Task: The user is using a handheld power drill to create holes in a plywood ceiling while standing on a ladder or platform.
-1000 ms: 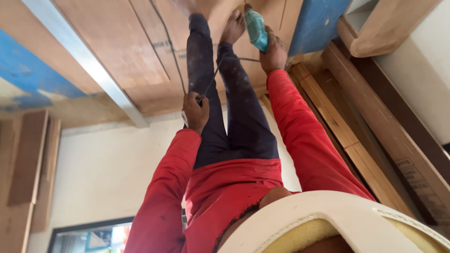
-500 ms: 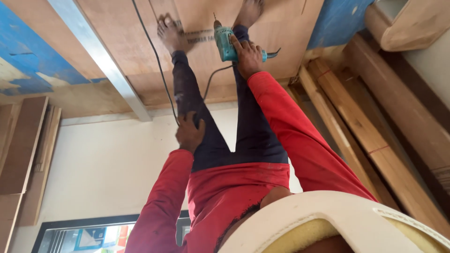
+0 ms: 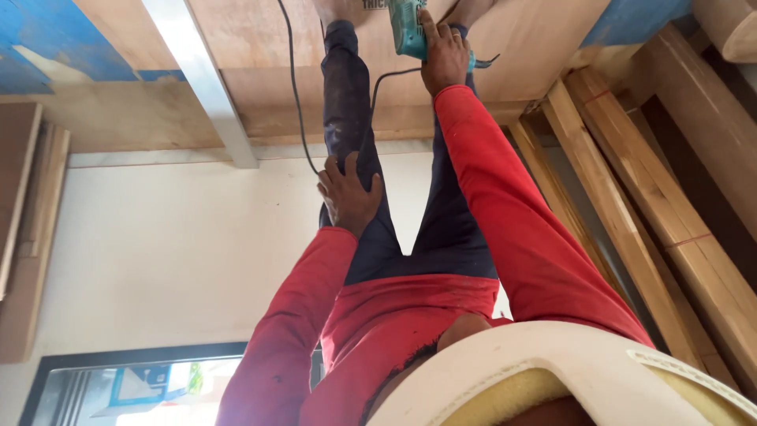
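My right hand [image 3: 445,51] is shut on a teal power drill [image 3: 408,28] at the top of the view, beyond my knees and over a plywood sheet [image 3: 520,47]. A black cord [image 3: 293,95] runs from the drill down along my left leg. My left hand [image 3: 347,193] lies flat on my left thigh in dark trousers [image 3: 441,221], fingers spread, with the cord passing by its fingertips. Both arms are in red sleeves. The drill's tip is cut off by the frame edge.
A pale metal strip [image 3: 201,79] crosses the plywood at upper left, beside a blue-painted board [image 3: 39,55]. Long wooden planks [image 3: 631,205] are stacked on the right, more boards [image 3: 24,229] on the left. A white padded rim [image 3: 568,371] fills the bottom.
My right hand has carried the drill further away, up to the top edge of the view. My left hand stays on the thigh, now lower in the frame.
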